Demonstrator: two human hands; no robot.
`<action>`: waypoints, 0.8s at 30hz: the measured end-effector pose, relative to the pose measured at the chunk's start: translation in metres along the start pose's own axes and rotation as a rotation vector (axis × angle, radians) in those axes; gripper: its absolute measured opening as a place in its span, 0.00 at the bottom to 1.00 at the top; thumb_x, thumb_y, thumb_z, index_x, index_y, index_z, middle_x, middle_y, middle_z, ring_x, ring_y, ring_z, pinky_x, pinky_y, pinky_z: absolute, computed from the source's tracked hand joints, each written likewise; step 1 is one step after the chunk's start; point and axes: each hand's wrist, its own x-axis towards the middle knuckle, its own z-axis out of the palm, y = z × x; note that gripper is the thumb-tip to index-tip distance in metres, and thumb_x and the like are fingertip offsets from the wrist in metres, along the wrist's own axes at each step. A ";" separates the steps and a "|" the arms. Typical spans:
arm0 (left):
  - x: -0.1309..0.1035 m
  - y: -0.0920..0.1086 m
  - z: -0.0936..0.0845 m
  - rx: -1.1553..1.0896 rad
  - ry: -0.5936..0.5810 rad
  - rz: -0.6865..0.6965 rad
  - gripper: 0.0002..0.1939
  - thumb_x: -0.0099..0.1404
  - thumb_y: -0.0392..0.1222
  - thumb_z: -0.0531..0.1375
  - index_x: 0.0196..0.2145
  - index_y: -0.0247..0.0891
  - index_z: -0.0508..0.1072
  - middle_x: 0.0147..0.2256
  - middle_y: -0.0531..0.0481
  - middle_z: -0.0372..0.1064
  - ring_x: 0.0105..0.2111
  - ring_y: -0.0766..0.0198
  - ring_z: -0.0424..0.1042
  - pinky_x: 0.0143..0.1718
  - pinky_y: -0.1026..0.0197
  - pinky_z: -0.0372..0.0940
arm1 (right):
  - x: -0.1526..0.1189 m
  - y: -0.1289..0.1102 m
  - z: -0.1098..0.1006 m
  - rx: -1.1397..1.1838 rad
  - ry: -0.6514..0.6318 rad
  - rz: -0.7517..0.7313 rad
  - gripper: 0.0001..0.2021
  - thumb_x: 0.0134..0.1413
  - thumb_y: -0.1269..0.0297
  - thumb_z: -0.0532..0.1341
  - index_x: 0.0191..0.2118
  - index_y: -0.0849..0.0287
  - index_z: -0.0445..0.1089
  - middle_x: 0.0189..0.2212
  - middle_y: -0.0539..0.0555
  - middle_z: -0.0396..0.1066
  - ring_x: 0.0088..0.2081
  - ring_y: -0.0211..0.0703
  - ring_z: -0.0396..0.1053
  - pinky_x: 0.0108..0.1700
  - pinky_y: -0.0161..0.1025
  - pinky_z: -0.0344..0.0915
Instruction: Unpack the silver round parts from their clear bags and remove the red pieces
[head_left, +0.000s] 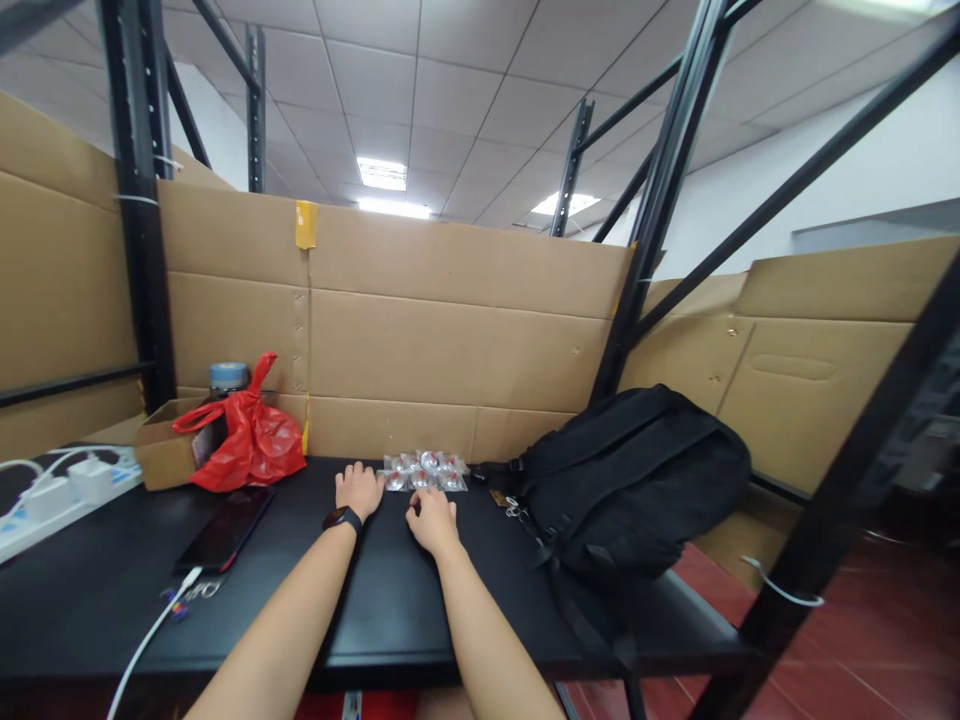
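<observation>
Small clear packets with shiny round silver-and-red items lie in two rows on the black table, against the cardboard wall. My left hand rests flat at the left end of the rows, fingers spread, with its fingertips beside the nearest packet. A dark watch is on that wrist. Just in front of the lower row is my right hand, its fingers loosely bent and a gap showing between thumb and forefinger. Nothing can be seen held in it, and its fingertips are partly hidden.
A black backpack lies to the right, beside a metal post. On the left are a red plastic bag, a small cardboard box, a charging phone and a white power strip. Cardboard walls enclose the table.
</observation>
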 end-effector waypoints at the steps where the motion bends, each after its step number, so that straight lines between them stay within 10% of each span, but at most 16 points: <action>1: -0.003 0.000 0.000 0.008 0.017 -0.026 0.28 0.72 0.52 0.43 0.49 0.30 0.75 0.52 0.31 0.67 0.53 0.43 0.63 0.53 0.44 0.56 | 0.000 0.000 0.001 -0.015 0.007 0.002 0.06 0.56 0.66 0.58 0.39 0.55 0.71 0.45 0.56 0.71 0.50 0.51 0.65 0.49 0.45 0.54; 13: -0.069 -0.033 -0.032 -0.014 -0.245 0.007 0.35 0.70 0.61 0.40 0.66 0.43 0.59 0.70 0.45 0.45 0.69 0.48 0.43 0.66 0.40 0.42 | -0.028 -0.018 -0.013 -0.116 -0.003 -0.004 0.19 0.65 0.57 0.50 0.55 0.54 0.69 0.57 0.61 0.67 0.58 0.53 0.62 0.58 0.49 0.53; 20: -0.094 -0.057 -0.045 -0.144 -0.259 0.093 0.31 0.68 0.60 0.47 0.63 0.45 0.64 0.68 0.46 0.52 0.68 0.47 0.47 0.66 0.38 0.41 | -0.048 -0.017 -0.011 -0.148 -0.028 0.060 0.26 0.67 0.50 0.44 0.63 0.50 0.63 0.67 0.57 0.55 0.67 0.56 0.51 0.63 0.54 0.49; 24: -0.103 -0.032 -0.113 -0.660 -0.070 0.130 0.25 0.65 0.50 0.54 0.58 0.38 0.67 0.57 0.40 0.68 0.59 0.53 0.66 0.62 0.50 0.58 | -0.048 -0.014 -0.009 -0.160 -0.069 0.054 0.27 0.67 0.50 0.42 0.62 0.52 0.65 0.65 0.58 0.59 0.67 0.56 0.52 0.64 0.54 0.49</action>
